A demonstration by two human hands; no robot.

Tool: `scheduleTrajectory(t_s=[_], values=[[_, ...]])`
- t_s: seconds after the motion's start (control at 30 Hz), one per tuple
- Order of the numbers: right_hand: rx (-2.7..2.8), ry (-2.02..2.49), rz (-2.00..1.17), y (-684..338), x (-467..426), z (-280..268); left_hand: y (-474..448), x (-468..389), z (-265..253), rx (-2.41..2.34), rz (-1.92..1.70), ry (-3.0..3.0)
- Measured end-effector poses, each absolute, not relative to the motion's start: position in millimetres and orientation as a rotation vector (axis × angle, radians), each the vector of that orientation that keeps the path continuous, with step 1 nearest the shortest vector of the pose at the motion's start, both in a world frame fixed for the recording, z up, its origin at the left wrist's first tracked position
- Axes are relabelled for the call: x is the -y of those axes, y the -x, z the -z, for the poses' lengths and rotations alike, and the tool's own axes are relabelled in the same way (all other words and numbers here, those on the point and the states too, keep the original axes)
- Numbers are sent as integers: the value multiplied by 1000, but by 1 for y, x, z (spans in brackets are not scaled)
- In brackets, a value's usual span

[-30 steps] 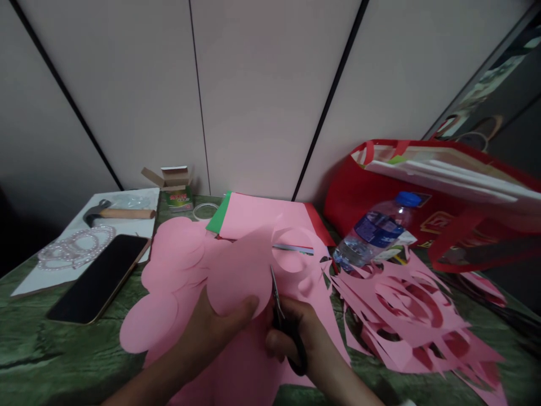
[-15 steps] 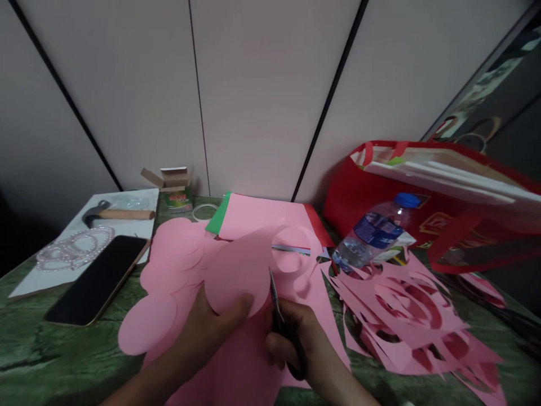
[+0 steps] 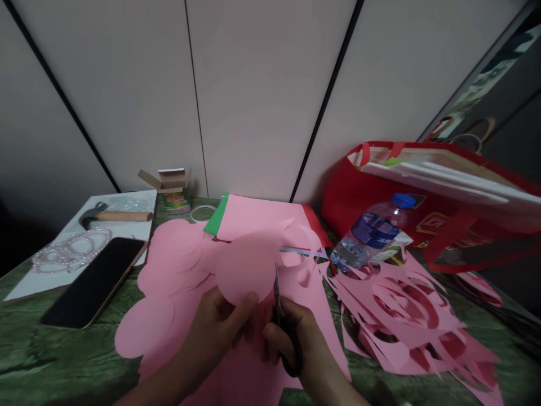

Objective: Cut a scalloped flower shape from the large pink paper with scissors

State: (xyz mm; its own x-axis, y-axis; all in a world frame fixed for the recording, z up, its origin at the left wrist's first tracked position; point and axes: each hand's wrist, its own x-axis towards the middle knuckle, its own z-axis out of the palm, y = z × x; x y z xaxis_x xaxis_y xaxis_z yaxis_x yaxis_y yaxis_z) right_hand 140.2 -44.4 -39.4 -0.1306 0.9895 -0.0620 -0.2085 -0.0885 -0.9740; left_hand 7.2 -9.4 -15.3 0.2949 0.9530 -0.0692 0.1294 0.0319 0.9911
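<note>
At the far left of the green surface [image 3: 25,349], a white board [image 3: 29,285] carries a coil of clear beads [image 3: 71,251] and, behind it, a hammer [image 3: 116,216] with a wooden handle. A dark phone [image 3: 95,282] lies slanted over the board's near right edge. Next comes a small box [image 3: 176,200] with its flaps up, near the wall, and a thin white ring [image 3: 203,213] just beside it. In front of these, pink paper circles [image 3: 146,327] overlap in a loose heap.

The left hand [image 3: 220,318] grips a round pink disc [image 3: 247,265] by its near edge, thumb on top, above the middle of the pink paper. Behind the disc lie coloured sheets [image 3: 262,211], pink uppermost. The right hand [image 3: 307,332] is closed around the black handles of the scissors [image 3: 278,296], whose blades point away at the disc's right edge.

Further right, a tilted water bottle [image 3: 372,231] leans near a red bag [image 3: 380,186], with pink offcuts [image 3: 393,349] piled in front.
</note>
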Motion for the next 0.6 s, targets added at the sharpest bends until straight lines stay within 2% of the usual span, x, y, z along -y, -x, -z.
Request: scheduleTrajectory(t_s=[0.23, 0.43, 0.6], values=[[1090, 973, -1597, -138, 44, 47, -13, 19, 0, -1378, -837, -1292], [1089, 917, -1473, -142, 41, 37, -12, 18, -3, -1285, -733, -1343], [1100, 841, -1554, -145, 39, 38, -11, 18, 0, -1200, -654, -1388]])
